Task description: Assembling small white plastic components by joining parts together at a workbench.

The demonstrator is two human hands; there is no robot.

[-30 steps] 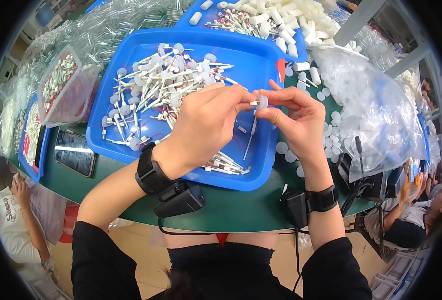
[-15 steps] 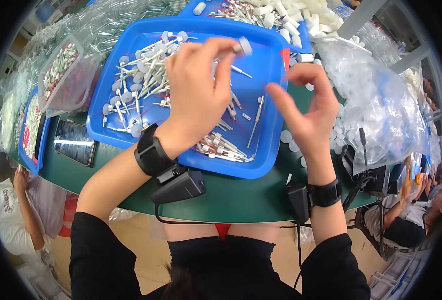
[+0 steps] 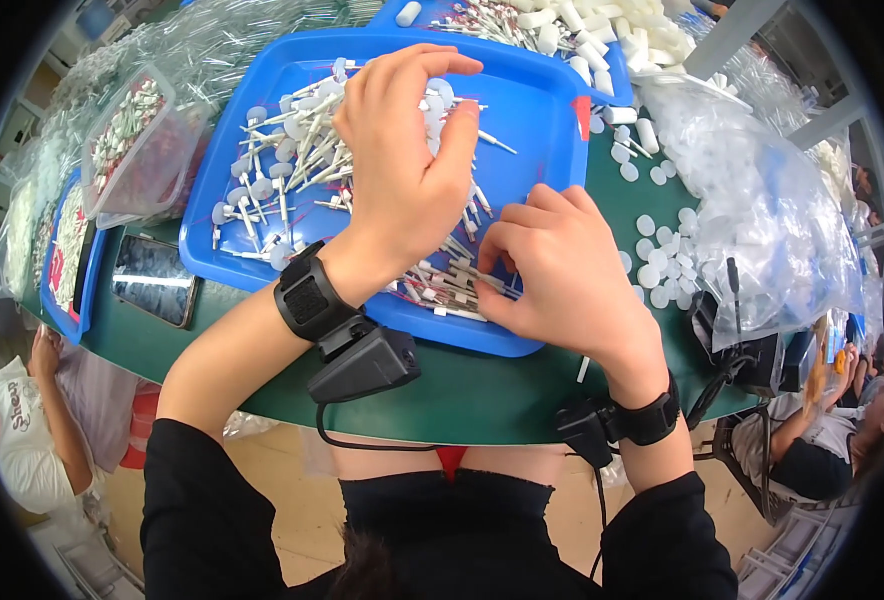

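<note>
Over the blue tray [image 3: 552, 120] hovers my left hand [image 3: 402, 160], index finger and thumb spread apart with nothing visibly gripped between them. Beneath and beside it lies a heap of thin white sticks with round white discs on their ends [image 3: 307, 130]. My right hand [image 3: 572, 275] is at the tray's near right corner, thumb and fingers closing on a thin white stick [image 3: 499, 285] at a pile. That pile of plain white sticks with brownish-red parts [image 3: 442, 295] lies along the tray's near side, partly hidden by my fingers.
Loose white discs [image 3: 667, 260] lie on the green table [image 3: 462, 400] to the right, near a clear plastic bag [image 3: 762, 210]. At the left are a phone [image 3: 155, 280] and a clear plastic box [image 3: 127, 150] of small parts. White foam cylinders [image 3: 592, 50] are heaped at the back.
A disc-tipped piece has left my left hand's fingertips, which have parted. My right hand has come down and leftward from the tray's right edge onto the pile of sticks.
</note>
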